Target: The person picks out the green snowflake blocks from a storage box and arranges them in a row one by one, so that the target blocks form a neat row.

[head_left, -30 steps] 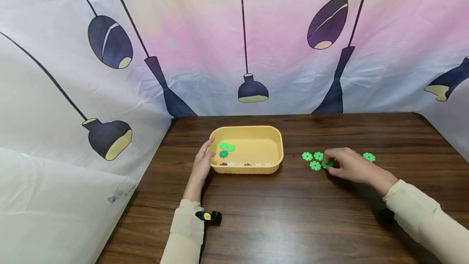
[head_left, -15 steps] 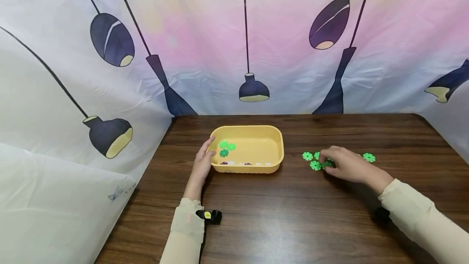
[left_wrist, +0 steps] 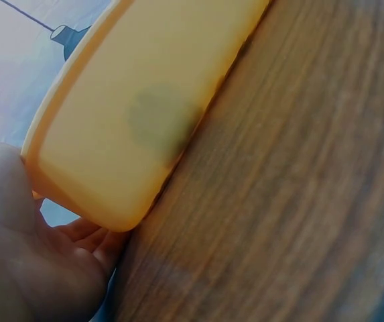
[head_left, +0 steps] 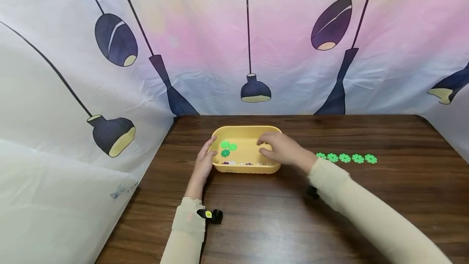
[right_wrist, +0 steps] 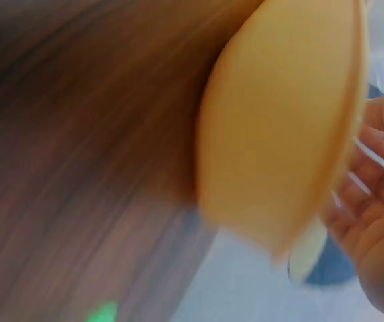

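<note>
A yellow plastic basin (head_left: pixel 244 169) stands on the table, with green, white and purple flower-shaped snowflake discs inside. My left hand (head_left: pixel 203 164) holds its left end, the thumb at the rim and the fingers along the outer wall, as the left wrist view also shows. Over the right part of the basin is my right hand (head_left: pixel 281 148), fingers loosely bent and apart, with nothing visible between them. To the right, several green snowflake discs (head_left: pixel 344 158) lie in a row. The right sleeve covers the table just left of and in front of that row.
The dark wooden table (head_left: pixel 264 215) runs back to a cloth backdrop (head_left: pixel 212 52) printed with lamps. Black wrist cameras sit on both cuffs, the left wrist camera (head_left: pixel 216 216) hanging low over the tabletop.
My right hand has left the green discs and swung left over the basin. The left hand keeps its hold on the basin's end.
</note>
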Motion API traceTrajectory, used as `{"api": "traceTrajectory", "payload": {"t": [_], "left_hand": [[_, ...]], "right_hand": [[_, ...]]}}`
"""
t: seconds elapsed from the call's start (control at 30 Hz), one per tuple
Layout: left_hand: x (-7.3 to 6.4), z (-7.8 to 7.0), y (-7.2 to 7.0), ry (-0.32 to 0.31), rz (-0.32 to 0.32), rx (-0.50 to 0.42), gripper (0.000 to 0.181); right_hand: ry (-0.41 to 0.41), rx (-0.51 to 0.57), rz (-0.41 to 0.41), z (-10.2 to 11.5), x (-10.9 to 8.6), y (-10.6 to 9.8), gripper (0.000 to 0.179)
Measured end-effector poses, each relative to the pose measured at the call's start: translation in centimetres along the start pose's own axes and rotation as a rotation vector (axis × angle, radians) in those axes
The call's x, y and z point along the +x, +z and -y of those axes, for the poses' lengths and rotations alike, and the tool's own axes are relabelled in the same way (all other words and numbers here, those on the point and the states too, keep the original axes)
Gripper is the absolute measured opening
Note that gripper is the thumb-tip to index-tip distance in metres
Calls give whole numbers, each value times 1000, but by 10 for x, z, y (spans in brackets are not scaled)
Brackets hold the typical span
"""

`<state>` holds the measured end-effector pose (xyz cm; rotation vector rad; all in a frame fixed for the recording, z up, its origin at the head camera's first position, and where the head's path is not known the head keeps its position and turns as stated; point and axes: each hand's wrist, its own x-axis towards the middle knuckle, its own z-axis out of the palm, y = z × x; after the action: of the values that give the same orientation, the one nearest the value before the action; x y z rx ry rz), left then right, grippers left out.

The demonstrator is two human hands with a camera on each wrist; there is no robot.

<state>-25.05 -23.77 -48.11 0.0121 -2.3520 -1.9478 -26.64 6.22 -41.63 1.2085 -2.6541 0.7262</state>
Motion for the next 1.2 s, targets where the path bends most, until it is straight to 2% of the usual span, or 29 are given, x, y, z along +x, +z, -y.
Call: {"api": "traceTrajectory", "payload": {"t": [0.1,0.2,0.3,0.37,0.47,0.57,0.73,0.87,0.93,1.1,1.2], "left_hand": [[-1,1,0,23,-9,1,57],[-2,-1,1,27,-13,0,57],[-4,-1,5,19,-16,3,57],[-3,-3,7,26,-19,7,57],[0,-5,9,43,-29,15,57],[1,-6,8,44,-31,12,56],[-1,-2,2,34,-45,4,57],[-2,-2,2,32,-53,4,56],[-2,-1,2,27,-46,6,56],[-2,-1,2,26,-37,8,57],[-1,0,2,23,-34,10,57]], "right_hand": [[61,83,56,12,33,21,31],[134,155,81,18,56,41,35],[186,101,130,19,66,59,40],[195,26,153,18,70,66,43],[157,-78,166,16,72,70,35],[144,-65,160,15,73,71,16],[179,39,158,18,77,74,46],[198,70,144,18,75,73,50],[211,67,137,18,74,74,42],[240,33,138,20,75,74,3],[249,-6,175,22,76,73,17]]}}
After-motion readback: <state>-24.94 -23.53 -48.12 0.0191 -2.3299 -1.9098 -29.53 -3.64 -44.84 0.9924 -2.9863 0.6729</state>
